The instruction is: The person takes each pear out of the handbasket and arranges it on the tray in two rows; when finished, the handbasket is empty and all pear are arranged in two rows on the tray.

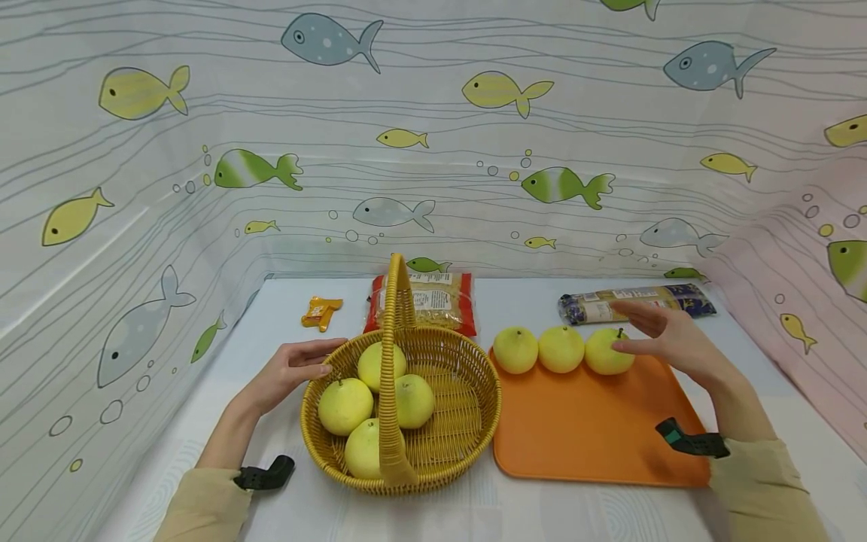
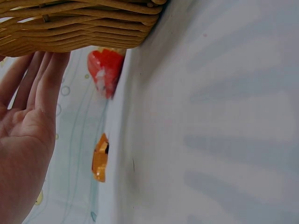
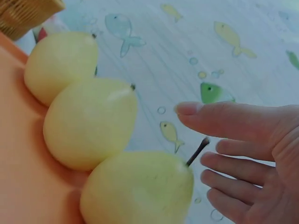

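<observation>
A woven yellow basket (image 1: 488,399) with a tall handle holds several yellow pears (image 1: 345,405). My left hand (image 1: 323,358) rests with straight fingers against the basket's left rim; the left wrist view shows the left hand (image 2: 32,107) flat against the basket's wall (image 2: 79,28). To the right lies an orange tray (image 1: 596,429) with three pears in a row along its far edge. My right hand (image 1: 643,331) hovers open beside the rightmost pear (image 1: 605,352). In the right wrist view the right hand's (image 3: 238,144) fingers are spread just off that pear (image 3: 138,189), close to its stem.
Behind the basket lie a red noodle bag (image 1: 427,301) and a small orange packet (image 1: 321,312). A long blue-ended packet (image 1: 637,302) lies behind the tray. Fish-print curtains wall the table on three sides.
</observation>
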`<state>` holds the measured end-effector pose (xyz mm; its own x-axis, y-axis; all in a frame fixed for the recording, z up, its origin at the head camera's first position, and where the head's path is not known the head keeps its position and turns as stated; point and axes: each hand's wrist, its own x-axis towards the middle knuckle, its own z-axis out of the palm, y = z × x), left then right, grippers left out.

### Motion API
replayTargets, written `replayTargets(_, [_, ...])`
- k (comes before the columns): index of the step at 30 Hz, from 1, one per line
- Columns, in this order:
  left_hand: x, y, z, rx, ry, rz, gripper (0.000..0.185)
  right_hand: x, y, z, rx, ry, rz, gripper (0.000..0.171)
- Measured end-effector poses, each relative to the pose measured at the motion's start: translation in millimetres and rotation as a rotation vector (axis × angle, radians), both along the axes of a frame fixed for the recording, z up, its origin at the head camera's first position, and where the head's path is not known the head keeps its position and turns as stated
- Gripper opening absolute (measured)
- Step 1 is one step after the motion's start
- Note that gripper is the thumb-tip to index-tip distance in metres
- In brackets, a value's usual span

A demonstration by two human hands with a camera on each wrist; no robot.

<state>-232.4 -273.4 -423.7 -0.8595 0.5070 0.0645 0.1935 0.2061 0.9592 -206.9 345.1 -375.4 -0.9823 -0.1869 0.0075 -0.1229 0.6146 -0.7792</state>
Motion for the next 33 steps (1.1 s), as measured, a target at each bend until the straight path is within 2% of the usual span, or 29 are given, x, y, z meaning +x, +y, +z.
replayTargets(7, [0.0,0,0.0,0.001,0.003,0.001,0.050,9.9,-16,21.1,-0.032,0.103,-0.092,0.074])
replayTargets(17, [0.3,1,-1.5,0.000,0.000,0.000,0.050,20.8,-31,35.7,-0.078,0.166,-0.130,0.074])
replayTargets(24, [0.5,0,-2.7,0.000,-0.002,-0.003,0.050,26.2,-46,40.8,-0.105,0.208,-0.120,0.072])
replayTargets(33, [-1.0,-2,-1.7,-0.009,0.006,0.000,0.050,29.0,-67,43.6,-0.119,0.245,-0.024,0.073])
